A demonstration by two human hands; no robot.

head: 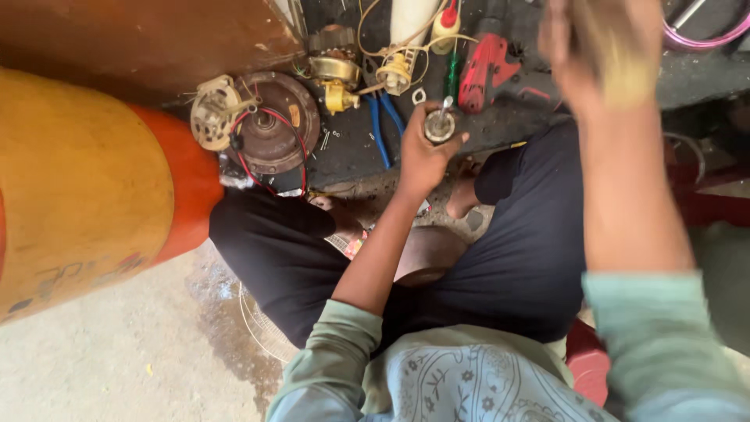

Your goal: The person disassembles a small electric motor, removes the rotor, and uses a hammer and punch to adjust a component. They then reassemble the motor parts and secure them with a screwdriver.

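My left hand (pixel 422 156) is shut around a small round metal part with a short shaft (pixel 439 123), held just above a dark work mat (pixel 351 152). My right hand (pixel 601 51) is raised high at the upper right. It is blurred, with a pale yellowish smear across it, so its grip is unclear. On the mat left of my left hand lies a brown round motor housing (pixel 269 121) with red and black wires and a tan round piece (pixel 211 113) attached to it.
Blue-handled pliers (pixel 383 125), a green screwdriver (pixel 451 74), a red tool (pixel 484 70) and a brass-coloured part (pixel 336 78) lie on the mat. A large yellow and orange cylinder (pixel 86 187) lies at the left. A wire fan guard (pixel 258 320) lies under my legs. A pink hose (pixel 703 35) curls at the top right.
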